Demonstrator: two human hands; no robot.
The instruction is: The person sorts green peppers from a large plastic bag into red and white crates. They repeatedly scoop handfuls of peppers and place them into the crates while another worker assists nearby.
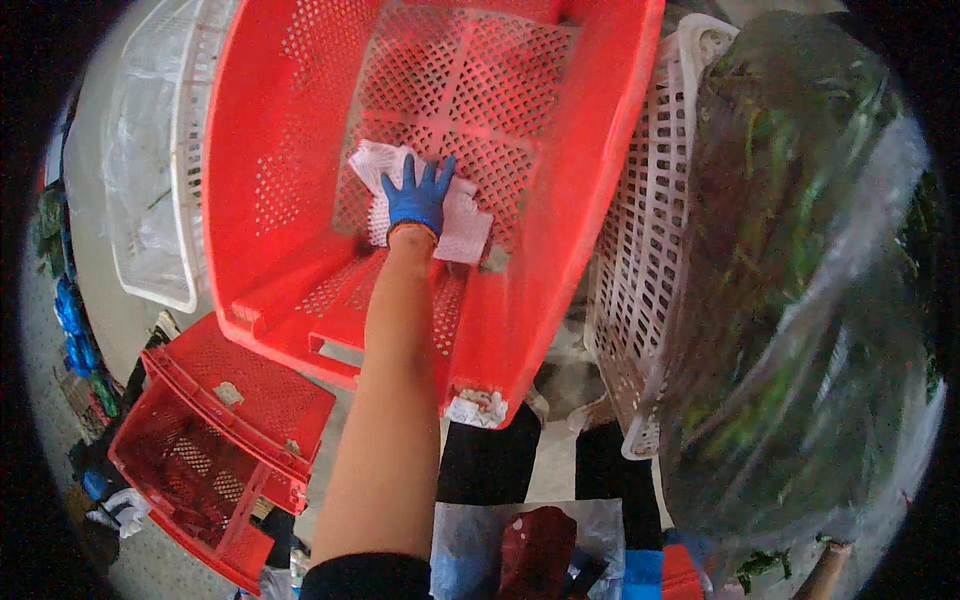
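Note:
My left hand [417,196], in a blue glove with an orange cuff, lies with its fingers spread on a crumpled pink mesh piece [463,229], perhaps foam netting. The pink piece rests on the perforated floor inside a large red plastic crate [577,172], whose open side faces me. The hand looks pressed flat on it, not closed round it. Its thumb cannot be made out. A torn whitish label [477,409] is stuck to the crate's near corner. I cannot see my right hand.
To the right, a big clear plastic bag [787,300] of green leafy stems stands against a white slatted crate [645,195]. A white crate [191,157] with clear plastic is at left. A smaller red crate [247,405] lies lower left. A printed plastic sheet [600,532] hangs before my legs.

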